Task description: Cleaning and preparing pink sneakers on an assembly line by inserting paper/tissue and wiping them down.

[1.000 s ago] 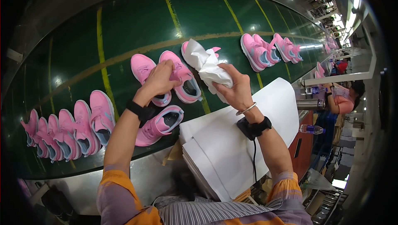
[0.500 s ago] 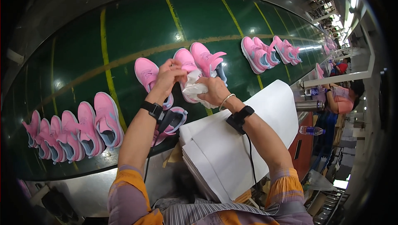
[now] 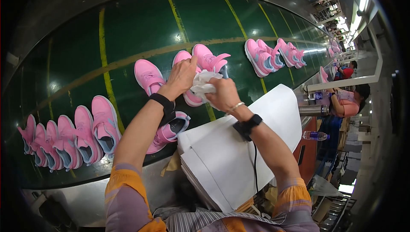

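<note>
A pink shoe stands on the green conveyor belt, partly hidden by my hands. My left hand grips it across the upper, its fingers bent over the strap area. Crumpled white paper is bunched in my right hand, at the opening of that same shoe. Whether the paper reaches inside is hidden. Close on the right stands a second pink shoe with its strap sticking out. On the left is another pink shoe, and nearer me a pink shoe with a grey-blue lining lies tilted, partly behind my left wrist.
Several pink shoes line up at the belt's left. More pink shoes stand farther right. A stack of white paper sheets lies at the near edge under my right forearm. Beyond are a metal flask, a plastic bottle and a co-worker.
My left hand has shifted right and down over the shoe, closer to the paper. The right hand still holds the paper at the shoe. The whole view has shifted slightly.
</note>
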